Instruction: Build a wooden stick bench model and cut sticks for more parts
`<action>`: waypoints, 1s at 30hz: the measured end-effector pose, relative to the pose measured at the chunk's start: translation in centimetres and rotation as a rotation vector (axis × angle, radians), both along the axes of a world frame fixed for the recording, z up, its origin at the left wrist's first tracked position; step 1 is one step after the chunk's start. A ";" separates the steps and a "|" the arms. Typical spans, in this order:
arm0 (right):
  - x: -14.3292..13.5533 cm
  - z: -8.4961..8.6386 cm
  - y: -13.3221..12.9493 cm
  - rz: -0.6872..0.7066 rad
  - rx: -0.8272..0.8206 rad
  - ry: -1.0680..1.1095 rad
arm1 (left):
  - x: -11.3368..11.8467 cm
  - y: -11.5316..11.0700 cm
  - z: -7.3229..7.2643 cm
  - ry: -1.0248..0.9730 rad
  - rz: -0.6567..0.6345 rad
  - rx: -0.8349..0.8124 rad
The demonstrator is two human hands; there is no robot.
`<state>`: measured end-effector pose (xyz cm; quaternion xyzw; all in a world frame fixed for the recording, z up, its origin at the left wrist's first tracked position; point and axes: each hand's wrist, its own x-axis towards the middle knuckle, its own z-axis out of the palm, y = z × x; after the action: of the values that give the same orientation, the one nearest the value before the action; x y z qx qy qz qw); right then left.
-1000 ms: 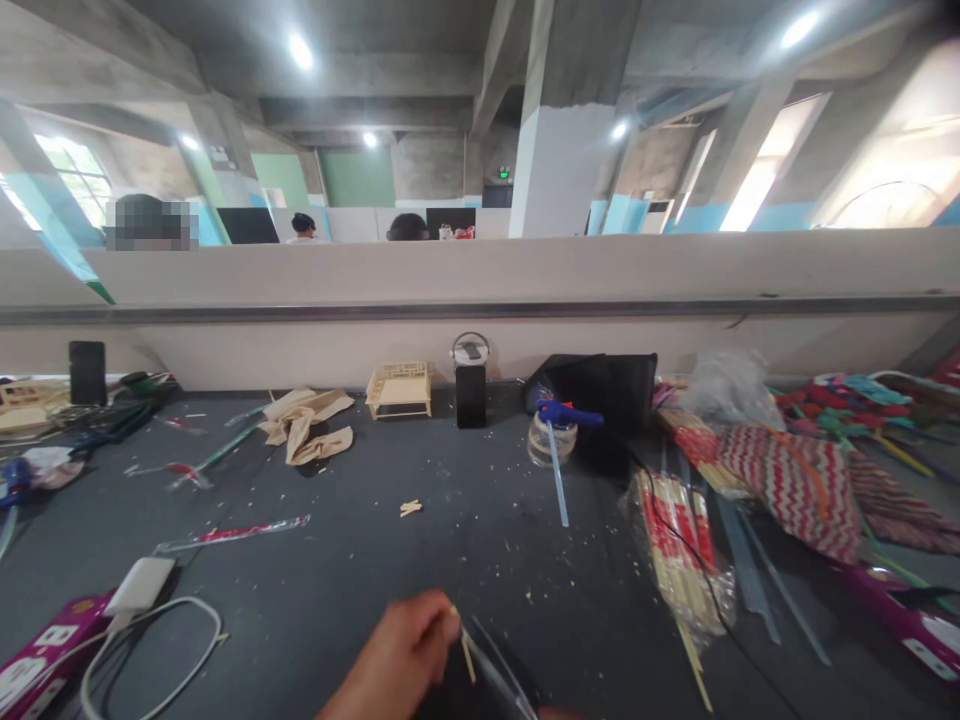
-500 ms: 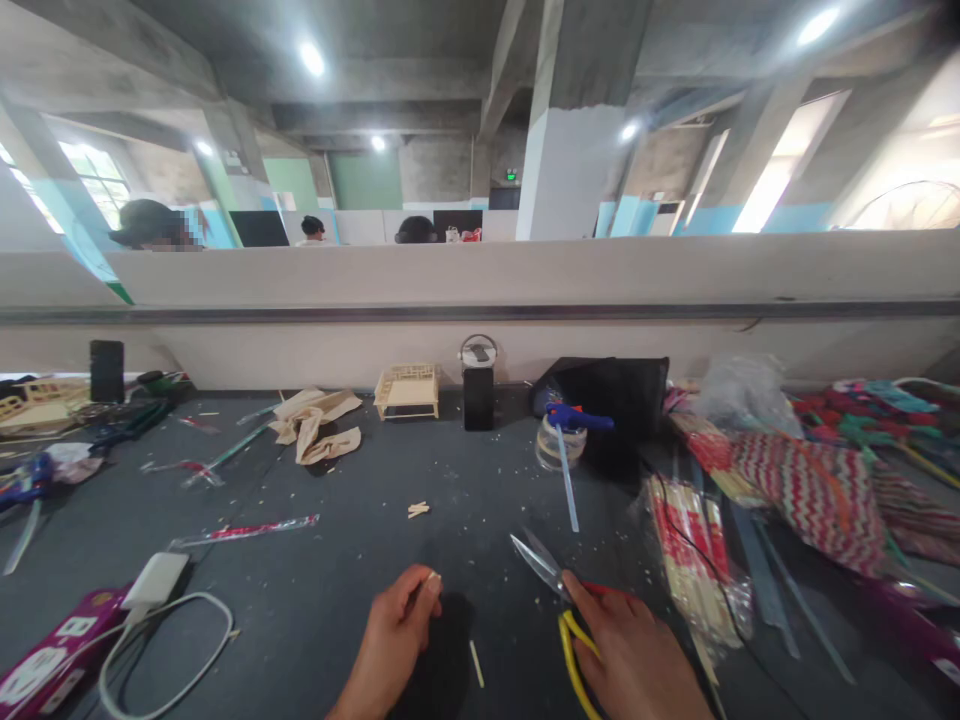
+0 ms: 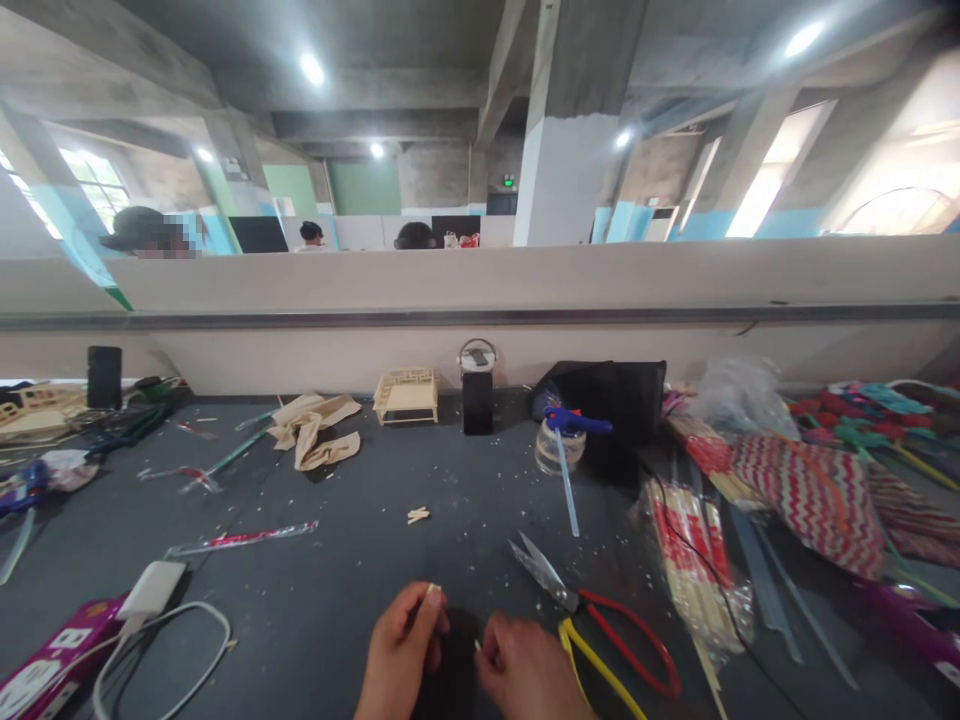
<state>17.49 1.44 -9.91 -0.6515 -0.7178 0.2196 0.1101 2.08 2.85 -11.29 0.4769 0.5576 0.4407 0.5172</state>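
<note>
My left hand (image 3: 406,640) is closed, thumb against fingers, with the tip of a small pale wooden piece (image 3: 433,590) showing in the pinch. Just to its right, my right hand (image 3: 517,665) has its fingers drawn together around a thin wooden stick, whose end (image 3: 478,647) peeks out at the left. Scissors (image 3: 574,598) with one red and one yellow handle lie on the dark table, blades apart, beside my right hand. Beyond my hands rests a little pile of short wooden pieces (image 3: 418,515).
A small bamboo furniture model (image 3: 406,396) and a phone (image 3: 478,403) stand at the back. A blue glue gun (image 3: 577,420) sits on a round container. Packaged sticks (image 3: 694,560) lie right; a white charger (image 3: 152,590) lies left. People sit beyond the partition (image 3: 450,280).
My right hand has let go of the scissors, which now lie on the table, and has moved left to the loose stick. My left hand has shifted slightly right and down.
</note>
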 end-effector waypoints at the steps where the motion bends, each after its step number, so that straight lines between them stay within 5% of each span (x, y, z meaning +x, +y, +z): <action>1: 0.1 0.1 0.1 -0.018 -0.023 0.102 | 0.1 -0.1 0.1 -0.047 0.002 -0.034; 5: 0.2 1.2 0.3 -0.087 -0.189 0.671 | 1.3 -0.8 1.0 -0.191 -0.068 -0.173; 8: 0.3 1.7 0.2 -0.100 -0.142 0.871 | 2.5 -1.2 1.7 -0.250 -0.143 -0.231; 14: 1.3 1.3 0.3 -0.144 -0.010 0.803 | 2.9 -1.6 2.3 -0.317 -0.182 -0.281; 21: 2.0 1.3 0.5 -0.078 -0.139 1.018 | 2.4 -2.0 3.2 -0.512 -0.274 -0.409; 30: 2.1 2.7 0.6 -0.079 -0.017 0.834 | 2.7 -1.6 3.8 -0.537 -0.286 -0.389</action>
<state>19.58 2.00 -7.19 -0.5346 -0.5842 0.4663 0.3942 4.80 1.29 -7.49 0.3098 0.4029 0.3592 0.7827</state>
